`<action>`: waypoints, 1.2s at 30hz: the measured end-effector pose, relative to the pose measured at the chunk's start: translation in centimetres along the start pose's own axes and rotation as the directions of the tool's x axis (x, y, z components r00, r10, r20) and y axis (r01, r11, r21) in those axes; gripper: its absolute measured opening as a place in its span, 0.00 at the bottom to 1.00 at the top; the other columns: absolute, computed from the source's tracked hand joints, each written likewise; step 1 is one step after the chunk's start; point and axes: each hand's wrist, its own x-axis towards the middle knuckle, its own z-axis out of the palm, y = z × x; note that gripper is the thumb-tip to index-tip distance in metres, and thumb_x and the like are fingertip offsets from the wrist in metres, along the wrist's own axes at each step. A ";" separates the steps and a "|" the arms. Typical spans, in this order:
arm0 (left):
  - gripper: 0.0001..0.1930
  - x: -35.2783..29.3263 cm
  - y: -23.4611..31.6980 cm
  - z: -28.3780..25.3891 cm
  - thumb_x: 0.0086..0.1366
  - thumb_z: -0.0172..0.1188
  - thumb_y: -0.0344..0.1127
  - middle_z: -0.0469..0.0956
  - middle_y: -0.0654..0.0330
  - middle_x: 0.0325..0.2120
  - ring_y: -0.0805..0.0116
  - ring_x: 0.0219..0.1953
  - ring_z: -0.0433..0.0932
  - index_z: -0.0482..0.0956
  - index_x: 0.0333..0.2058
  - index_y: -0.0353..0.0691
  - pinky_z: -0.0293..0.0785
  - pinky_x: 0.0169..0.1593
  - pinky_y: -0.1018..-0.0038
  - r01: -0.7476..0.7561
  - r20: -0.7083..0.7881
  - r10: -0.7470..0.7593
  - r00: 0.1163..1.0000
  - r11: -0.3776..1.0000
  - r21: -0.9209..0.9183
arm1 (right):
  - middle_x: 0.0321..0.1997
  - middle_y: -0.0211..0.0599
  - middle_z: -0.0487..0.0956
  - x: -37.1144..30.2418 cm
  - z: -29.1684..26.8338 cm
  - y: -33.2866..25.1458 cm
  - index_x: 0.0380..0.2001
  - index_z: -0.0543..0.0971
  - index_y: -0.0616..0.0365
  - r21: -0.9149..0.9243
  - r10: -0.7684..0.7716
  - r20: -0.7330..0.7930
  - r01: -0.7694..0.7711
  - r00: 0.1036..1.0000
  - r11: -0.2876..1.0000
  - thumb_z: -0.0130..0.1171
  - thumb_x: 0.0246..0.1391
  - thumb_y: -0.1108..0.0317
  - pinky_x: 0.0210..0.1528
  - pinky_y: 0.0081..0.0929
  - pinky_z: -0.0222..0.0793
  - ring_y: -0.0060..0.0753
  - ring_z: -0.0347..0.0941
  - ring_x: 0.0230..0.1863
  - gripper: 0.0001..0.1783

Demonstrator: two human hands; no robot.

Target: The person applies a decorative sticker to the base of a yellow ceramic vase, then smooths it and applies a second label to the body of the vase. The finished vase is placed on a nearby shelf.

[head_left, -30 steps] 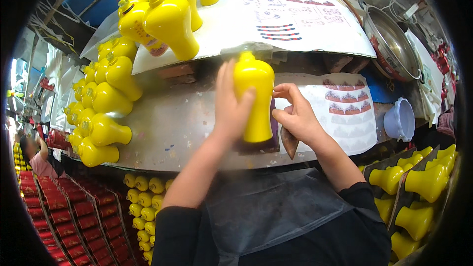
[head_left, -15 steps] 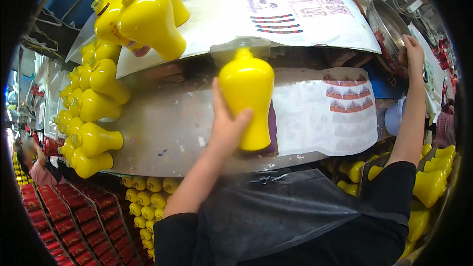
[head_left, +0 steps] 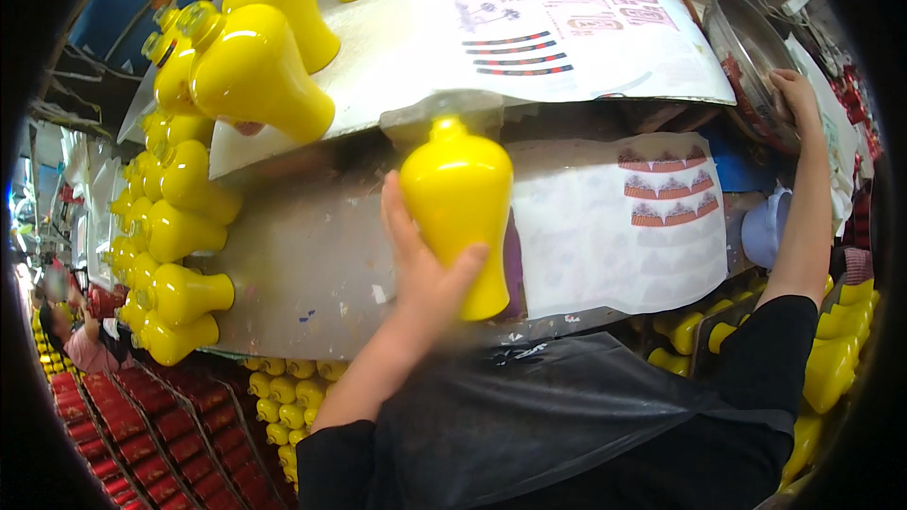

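Yellow glossy bottle, gripped in the left hand: thumb across its front, fingers curved along its left side, neck pointing away from the person, over the grey worktable. Right hand out at the metal basin's rim, fingers bent; from where I stand, can't tell if it grips anything. Right of the bottle, white sheet with red-patterned strips. Further left, more yellow bottles, some on the white board.
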 end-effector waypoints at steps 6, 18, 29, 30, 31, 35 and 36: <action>0.52 0.1 0.8 -0.3 0.64 0.54 0.30 0.56 0.44 0.72 0.52 0.72 0.61 0.29 0.78 0.40 0.53 0.76 0.59 0.295 0.154 -0.254 0.955 0.750 -0.592 | 0.33 0.36 0.85 3.0 -0.4 4.8 0.45 0.86 0.62 -0.269 0.063 -0.036 -0.070 0.997 0.961 0.64 0.59 0.64 0.36 0.28 0.72 0.27 0.79 0.32 0.15; 0.52 -1.2 0.0 -0.3 0.65 0.57 0.34 0.57 0.44 0.72 0.48 0.73 0.60 0.31 0.78 0.35 0.54 0.75 0.57 0.088 0.072 -0.082 0.994 0.992 -0.093 | 0.20 0.13 0.71 -2.4 -0.5 -6.5 0.29 0.80 0.43 0.438 0.035 0.132 -0.090 0.991 0.895 0.59 0.64 0.34 0.18 0.14 0.48 0.09 0.57 0.16 0.25; 0.50 -0.3 -0.5 -0.8 0.64 0.69 0.45 0.62 0.53 0.70 0.58 0.71 0.63 0.48 0.76 0.39 0.57 0.74 0.61 0.344 0.199 -0.282 0.939 0.798 -0.495 | 0.44 0.33 0.84 -16.7 6.1 -25.2 0.47 0.85 0.61 0.430 -0.687 0.386 0.539 0.615 0.724 0.58 0.70 0.64 0.57 0.20 0.68 0.21 0.76 0.47 0.13; 0.51 -0.4 -0.2 -0.8 0.63 0.70 0.44 0.61 0.53 0.70 0.57 0.72 0.63 0.47 0.77 0.40 0.57 0.74 0.61 0.336 0.193 -0.276 0.942 0.798 -0.500 | 0.42 0.33 0.84 -17.4 6.7 -25.7 0.45 0.85 0.61 0.383 -0.649 0.419 0.524 0.635 0.761 0.58 0.70 0.64 0.55 0.20 0.68 0.20 0.76 0.46 0.12; 0.52 -0.4 0.1 -0.9 0.63 0.68 0.39 0.61 0.51 0.70 0.56 0.71 0.64 0.43 0.78 0.41 0.59 0.73 0.60 0.338 0.186 -0.283 0.941 0.818 -0.465 | 0.39 0.31 0.83 -18.3 7.4 -26.0 0.42 0.84 0.61 0.345 -0.624 0.414 0.521 0.662 0.781 0.59 0.69 0.65 0.53 0.20 0.69 0.19 0.75 0.44 0.11; 0.56 -0.3 0.7 -0.7 0.65 0.64 0.30 0.60 0.47 0.70 0.53 0.70 0.65 0.30 0.79 0.47 0.62 0.72 0.58 0.262 0.155 -0.216 0.964 0.873 -0.411 | 0.32 0.25 0.82 -22.2 9.8 -26.0 0.34 0.83 0.59 0.444 -0.721 0.404 0.569 0.562 0.692 0.62 0.67 0.62 0.36 0.16 0.66 0.14 0.72 0.32 0.11; 0.57 -0.2 0.6 -0.7 0.65 0.64 0.31 0.60 0.46 0.70 0.53 0.71 0.64 0.27 0.79 0.48 0.62 0.73 0.58 0.232 0.147 -0.187 0.971 0.883 -0.409 | 0.31 0.25 0.82 -23.3 10.5 -25.9 0.32 0.83 0.58 0.426 -0.679 0.431 0.530 0.594 0.733 0.62 0.66 0.62 0.33 0.14 0.65 0.14 0.71 0.30 0.12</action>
